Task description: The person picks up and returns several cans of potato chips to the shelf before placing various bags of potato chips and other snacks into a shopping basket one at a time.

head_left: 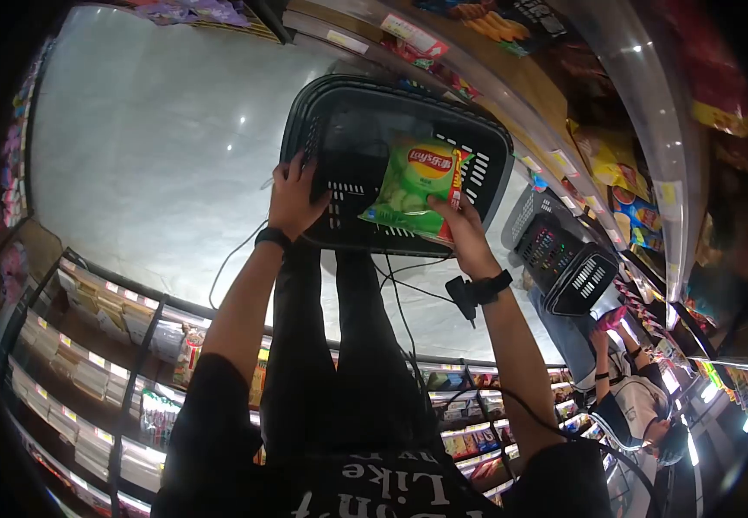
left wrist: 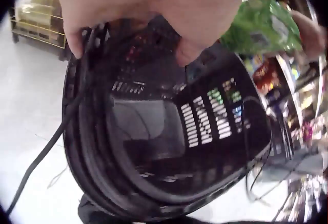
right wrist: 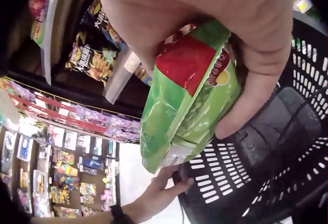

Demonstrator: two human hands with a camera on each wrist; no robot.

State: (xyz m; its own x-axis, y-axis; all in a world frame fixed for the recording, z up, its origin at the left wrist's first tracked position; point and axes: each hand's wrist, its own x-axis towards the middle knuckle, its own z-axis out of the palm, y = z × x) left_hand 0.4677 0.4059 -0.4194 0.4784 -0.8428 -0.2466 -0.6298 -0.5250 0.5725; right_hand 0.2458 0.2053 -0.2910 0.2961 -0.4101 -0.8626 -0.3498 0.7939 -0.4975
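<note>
My left hand [head_left: 294,198] grips the left rim of a black plastic shopping basket [head_left: 301,116]. In the left wrist view its thumb and fingers bend over the edge of the basket [left wrist: 230,167], which looks like several nested together. My right hand [head_left: 471,246] pinches a green bag of Lay's potato chips [head_left: 420,177] by one end, above the basket's opening. Up close in the right wrist view, the chip bag [right wrist: 187,98] shows its red-printed end between thumb and fingers. The fingers behind the bag are hidden.
Snack shelves [head_left: 564,155] run along the right. Another dark basket [head_left: 564,250] stands there, beside a person [head_left: 637,393] in a light top. Lower shelves [head_left: 89,371] line the near left side. Thin black cables [head_left: 396,302] hang by my legs over the pale floor [head_left: 158,138].
</note>
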